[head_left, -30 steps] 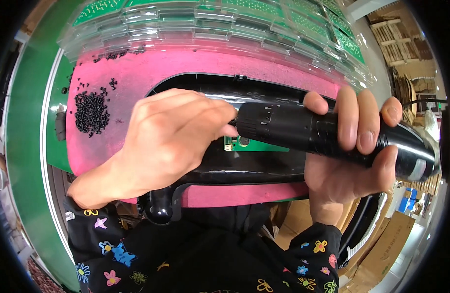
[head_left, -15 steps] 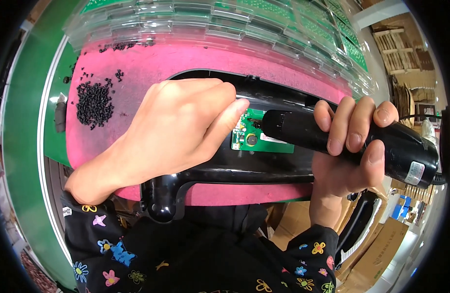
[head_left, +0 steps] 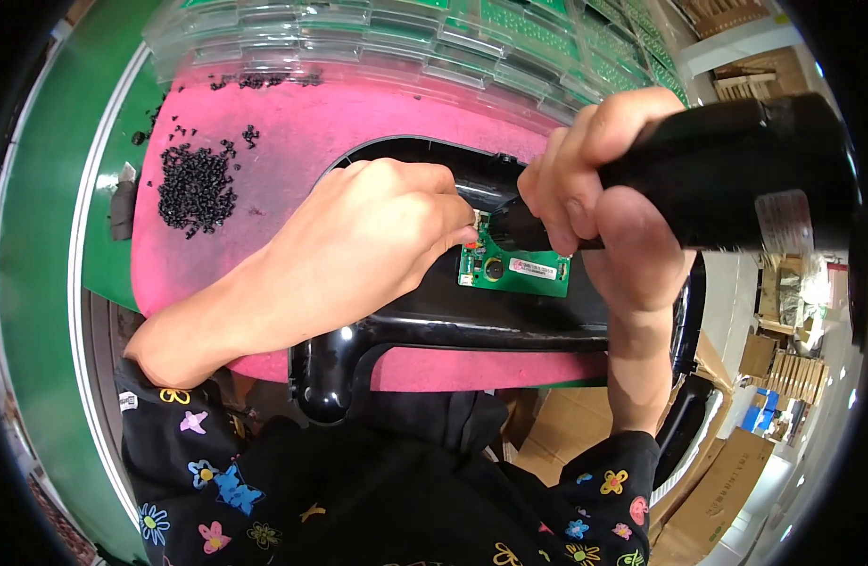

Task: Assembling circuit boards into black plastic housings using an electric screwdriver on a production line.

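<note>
Green circuit board (head_left: 512, 269) sits in a black plastic housing (head_left: 453, 325), directly between the hands. Left hand (head_left: 377, 236) pinches at its upper-left corner; right hand (head_left: 603, 203) grips a black electric screwdriver (head_left: 726, 174), lengthwise pointing left onto that corner.

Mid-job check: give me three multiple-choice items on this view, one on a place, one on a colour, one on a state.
1. Where does the heap of small black screws lie?
A. On the pink mat, left of the left hand
B. Inside the clear trays
C. On the circuit board

2. What colour is the circuit board?
A. Blue
B. Green
C. Red

3. What is the right hand doing?
A. Lying flat and empty
B. Gripping the black power screwdriver
C. Pinching one loose screw

Answers: 1 A, the heap sits on the pink mat. 2 B, the board is green. 3 B, fingers wrap the power screwdriver, tip at the board beside the left hand.
</note>
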`<act>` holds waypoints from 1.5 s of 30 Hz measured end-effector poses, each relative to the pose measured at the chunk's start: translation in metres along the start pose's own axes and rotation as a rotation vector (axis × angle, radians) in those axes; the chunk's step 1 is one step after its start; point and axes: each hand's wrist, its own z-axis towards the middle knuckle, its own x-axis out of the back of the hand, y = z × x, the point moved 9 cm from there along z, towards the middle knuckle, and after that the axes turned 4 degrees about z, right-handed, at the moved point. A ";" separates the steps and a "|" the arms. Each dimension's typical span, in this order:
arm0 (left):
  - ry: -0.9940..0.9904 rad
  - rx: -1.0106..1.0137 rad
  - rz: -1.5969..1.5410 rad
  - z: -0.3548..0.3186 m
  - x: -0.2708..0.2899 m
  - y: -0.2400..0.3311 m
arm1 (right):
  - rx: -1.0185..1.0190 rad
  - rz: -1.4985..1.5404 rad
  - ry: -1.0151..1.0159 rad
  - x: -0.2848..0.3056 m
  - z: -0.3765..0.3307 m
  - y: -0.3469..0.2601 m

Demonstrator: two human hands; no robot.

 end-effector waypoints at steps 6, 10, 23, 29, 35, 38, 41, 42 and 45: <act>0.020 0.005 -0.084 -0.003 0.002 -0.004 | 0.015 0.116 0.169 0.003 -0.013 -0.001; 0.033 -0.019 -0.135 -0.001 0.000 -0.001 | 0.216 0.318 0.101 0.009 -0.024 -0.033; -0.051 -0.022 -0.253 0.004 -0.004 0.001 | 0.227 0.455 0.171 0.010 -0.041 -0.048; -0.030 -0.025 -0.255 0.005 -0.004 0.003 | 0.327 0.506 0.206 0.012 -0.044 -0.052; -0.004 -0.108 -0.142 0.004 -0.006 0.008 | 0.224 0.377 0.082 0.002 -0.039 -0.047; -0.004 -0.176 -0.155 0.005 -0.004 0.014 | 0.172 0.403 0.052 0.006 -0.040 -0.045; -0.016 -0.143 -0.195 0.002 -0.005 0.009 | 0.054 0.318 -0.012 0.006 -0.035 -0.032; 0.041 -0.107 -0.200 0.001 0.001 0.004 | 0.016 0.267 0.101 0.007 -0.038 -0.026; 0.113 -0.098 -0.215 0.009 0.008 0.010 | -0.024 0.222 0.215 0.012 -0.042 -0.028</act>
